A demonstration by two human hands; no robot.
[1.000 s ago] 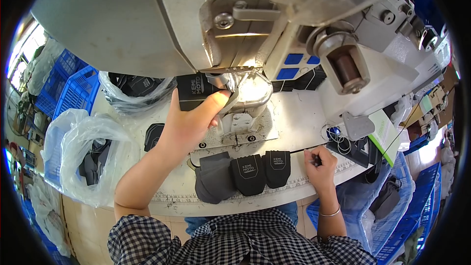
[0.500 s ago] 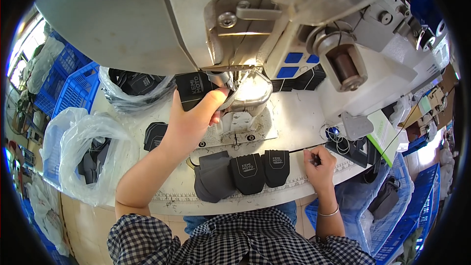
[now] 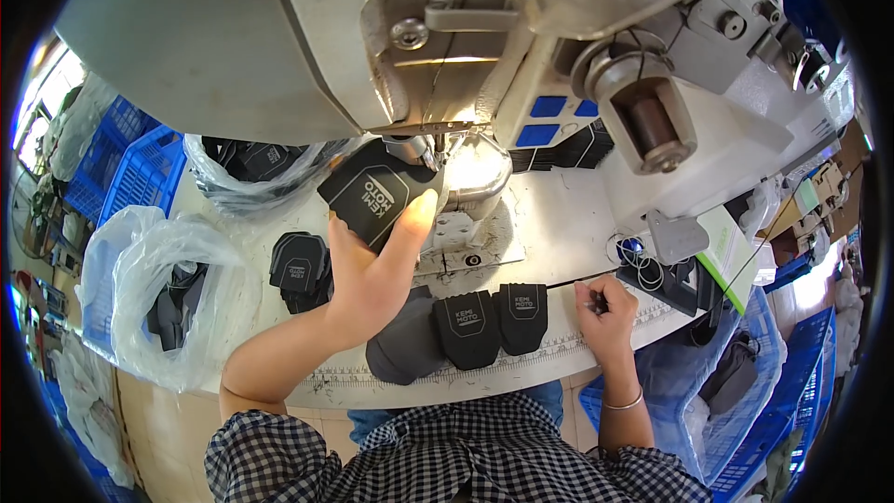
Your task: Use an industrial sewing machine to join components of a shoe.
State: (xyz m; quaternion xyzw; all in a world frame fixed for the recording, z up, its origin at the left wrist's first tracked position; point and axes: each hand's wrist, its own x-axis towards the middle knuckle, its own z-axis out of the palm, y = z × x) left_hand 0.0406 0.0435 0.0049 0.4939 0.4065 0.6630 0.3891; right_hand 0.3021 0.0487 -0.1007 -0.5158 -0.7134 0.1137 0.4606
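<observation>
The left hand [image 3: 372, 270] pinched a black patch [image 3: 377, 191], thumb on top along its right edge and fingers underneath, and held it up against the needle [image 3: 431, 151] of the sewing machine [image 3: 279, 47], just left of the lit spot on the bed. The patch stood tilted, flat and unbent in the grip, so it looked stiff enough to hold its shape yet thin and light; probably a padded or rubbery piece that would flex if squeezed hard. Its lower edge, well clear of the needle, seemed the safest place to grip. The right hand [image 3: 603, 309] rested at the table edge [image 3: 521, 374], fingers curled around a thin dark tool [image 3: 596, 296]; what kind I could not tell. Three more patches [image 3: 466, 328] lay in a row on the table between the hands, another small stack [image 3: 298, 265] to the left, near clear bags [image 3: 177, 298] holding further dark pieces
</observation>
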